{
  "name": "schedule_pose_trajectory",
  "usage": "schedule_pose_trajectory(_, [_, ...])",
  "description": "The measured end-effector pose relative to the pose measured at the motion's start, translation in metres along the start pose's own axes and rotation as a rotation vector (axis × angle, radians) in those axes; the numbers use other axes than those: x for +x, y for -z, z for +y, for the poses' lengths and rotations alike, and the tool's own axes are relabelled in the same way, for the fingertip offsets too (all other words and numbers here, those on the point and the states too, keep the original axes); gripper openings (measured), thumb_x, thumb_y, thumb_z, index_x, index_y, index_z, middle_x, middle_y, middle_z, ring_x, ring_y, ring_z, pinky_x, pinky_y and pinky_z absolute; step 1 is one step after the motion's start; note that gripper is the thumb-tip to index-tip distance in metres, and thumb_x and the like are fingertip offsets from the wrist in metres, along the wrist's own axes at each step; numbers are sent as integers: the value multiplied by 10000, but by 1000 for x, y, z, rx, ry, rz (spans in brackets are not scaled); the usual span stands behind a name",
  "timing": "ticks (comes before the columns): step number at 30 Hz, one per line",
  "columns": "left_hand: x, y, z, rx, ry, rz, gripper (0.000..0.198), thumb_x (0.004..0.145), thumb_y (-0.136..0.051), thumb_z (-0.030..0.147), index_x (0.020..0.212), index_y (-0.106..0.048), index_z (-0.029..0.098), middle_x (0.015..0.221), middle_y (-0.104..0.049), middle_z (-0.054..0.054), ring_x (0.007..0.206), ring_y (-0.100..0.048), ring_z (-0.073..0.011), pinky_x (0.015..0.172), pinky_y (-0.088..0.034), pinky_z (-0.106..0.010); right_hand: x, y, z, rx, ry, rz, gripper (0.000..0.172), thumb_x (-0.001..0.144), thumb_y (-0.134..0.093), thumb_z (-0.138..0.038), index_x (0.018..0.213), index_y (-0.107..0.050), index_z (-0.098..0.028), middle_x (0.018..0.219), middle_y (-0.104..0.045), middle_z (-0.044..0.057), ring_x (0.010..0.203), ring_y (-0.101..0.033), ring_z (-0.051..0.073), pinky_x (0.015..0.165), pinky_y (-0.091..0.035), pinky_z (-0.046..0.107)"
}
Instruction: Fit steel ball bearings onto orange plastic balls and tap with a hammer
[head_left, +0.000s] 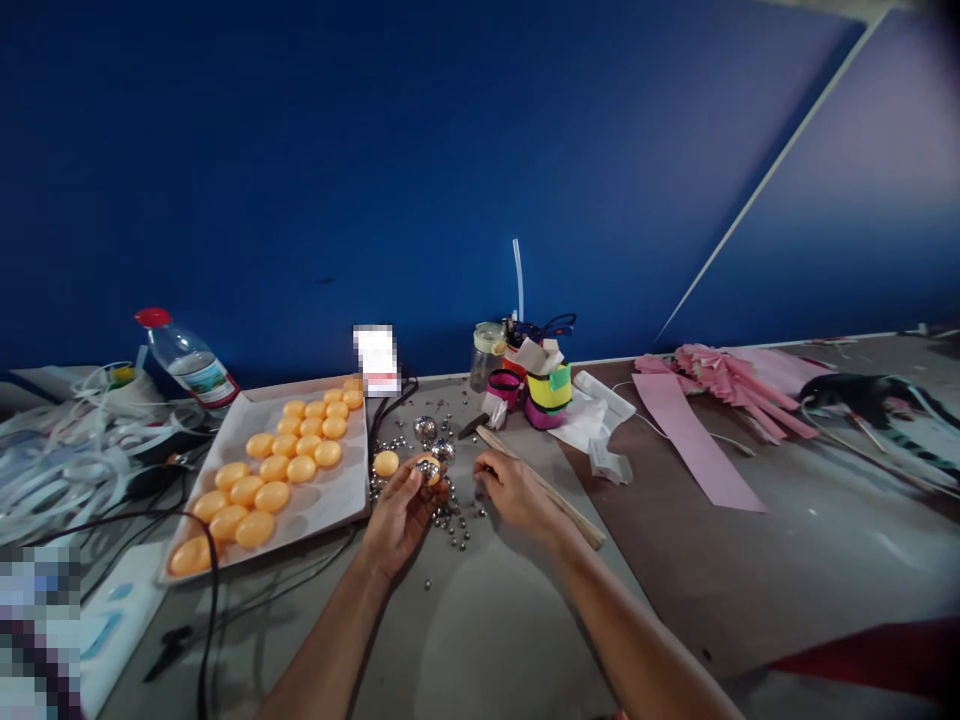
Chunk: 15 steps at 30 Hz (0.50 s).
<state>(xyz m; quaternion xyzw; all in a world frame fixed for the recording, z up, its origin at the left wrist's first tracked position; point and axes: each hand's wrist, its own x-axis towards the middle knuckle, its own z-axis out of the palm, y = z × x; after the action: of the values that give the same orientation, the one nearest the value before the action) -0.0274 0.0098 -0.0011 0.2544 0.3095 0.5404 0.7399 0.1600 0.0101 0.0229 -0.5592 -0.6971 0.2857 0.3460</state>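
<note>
Craft wkshp: metal beads (463, 547), tray (350, 490) w/ orange balls (301, 469), pink strips (701, 445).

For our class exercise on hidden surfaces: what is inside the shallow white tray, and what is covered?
Orange balls sit inside the white tray, with bare white floor showing beside them. The floor directly under each ball is covered, so nothing there can be seen.

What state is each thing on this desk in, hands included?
Left hand: holding an orange-and-silver piece
Right hand: curled, contents unclear
Tray: bearing orange balls in rows
Silver beads: scattered
Bottle: capped
Jar: lidded
Long pink strip: lying flat
</note>
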Motion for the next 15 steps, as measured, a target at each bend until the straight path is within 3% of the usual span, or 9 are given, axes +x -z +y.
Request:
schedule_pose_trajectory(4, [-1,-3,1,8,8,4,274,747,-688,261,993,-627,158,921,-694,-67,730,-652,-143,725,-520,-270,-3,-14,-6,525,-94,-119,111,786,-523,-283,727,-525,-189,497,-439,-73,431,-401,83,464,-307,212])
schedule_pose_trajectory(9, [-1,-4,1,-23,-4,-50,257,763,-671,243,1004,-626,165,919,-693,-64,767,-648,-147,755,-512,-280,-7,-24,-15,1006,-199,-258,237,687,-681,-356,704,-533,-171,557,-534,-53,435,-459,67,491,-360,215])
schedule_pose_trajectory(12, [-1,-4,0,-30,-21,-68,247,767,-667,240,1000,-630,166,912,-695,-65,766,-647,-148,736,-510,-270,-8,-23,-19,1110,-249,-299,274,628,-740,-337,727,-545,-170,602,-570,-39,476,-519,84,524,-401,231])
schedule_pose_trajectory(15, [-2,-5,0,-16,-1,-43,245,768,-666,246,995,-627,164,922,-698,-76,773,-652,-157,747,-511,-283,-7,-24,-16,1039,-219,-220,204,671,-693,-305,736,-554,-170,521,-545,-53,460,-491,80,520,-379,219])
